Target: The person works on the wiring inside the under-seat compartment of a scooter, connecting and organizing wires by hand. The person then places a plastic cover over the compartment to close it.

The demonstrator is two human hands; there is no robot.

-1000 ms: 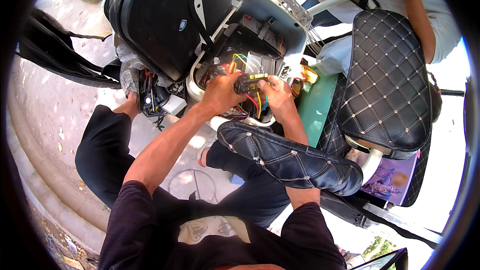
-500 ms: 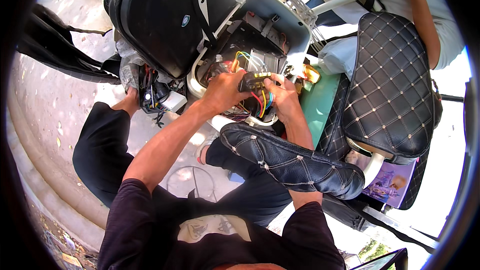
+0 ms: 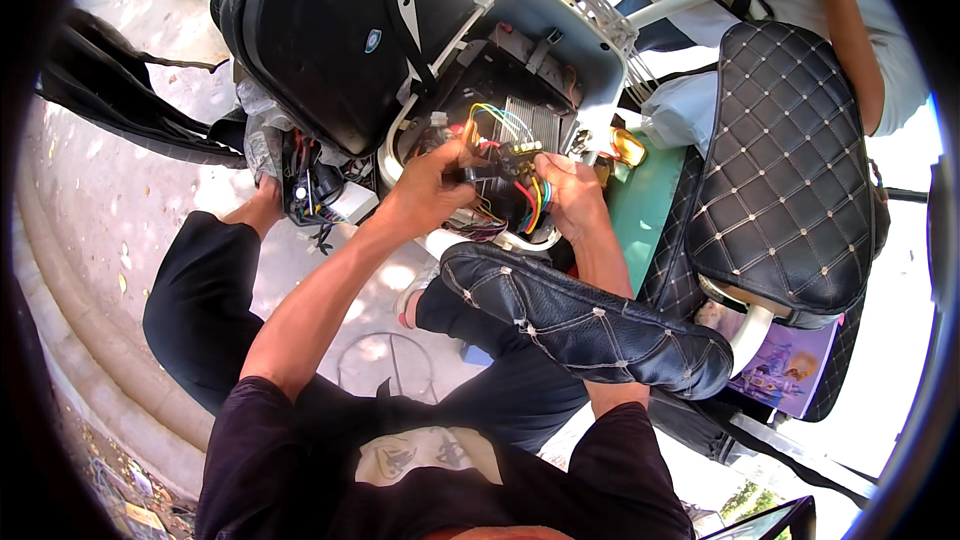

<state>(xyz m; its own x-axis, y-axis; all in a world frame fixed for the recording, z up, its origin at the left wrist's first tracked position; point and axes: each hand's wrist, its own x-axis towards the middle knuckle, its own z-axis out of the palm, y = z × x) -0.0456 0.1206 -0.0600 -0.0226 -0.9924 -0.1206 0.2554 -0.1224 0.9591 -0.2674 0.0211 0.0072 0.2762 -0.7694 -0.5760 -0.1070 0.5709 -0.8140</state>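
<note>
Over the open under-seat compartment (image 3: pixel 612 45), both hands are closed at a small black connector block (image 3: pixel 517 162) with pale contacts along its top. Red, yellow and blue wires (image 3: pixel 538 202) hang below it, and thin yellow, green and white wires (image 3: pixel 497 112) arch above. My left hand (image 3: pixel 436 186) pinches a dark plastic part (image 3: pixel 482 174) at the block's left side; whether that part is joined to the block I cannot tell. My right hand (image 3: pixel 570 190) grips the block's right end between thumb and fingers. Behind them sits a finned grey metal box (image 3: pixel 540 123).
A raised black seat (image 3: pixel 310 40) stands at the compartment's left. Below it lies an open bay of tangled wires (image 3: pixel 318 185). A quilted black backrest (image 3: pixel 775 170) and a padded bar (image 3: pixel 590 325) flank my right forearm. Another person's arm (image 3: pixel 850 40) is at upper right.
My left hand has shifted slightly left and down, and the dark part in it now sits lower than before. My right hand has moved slightly right, still at the block.
</note>
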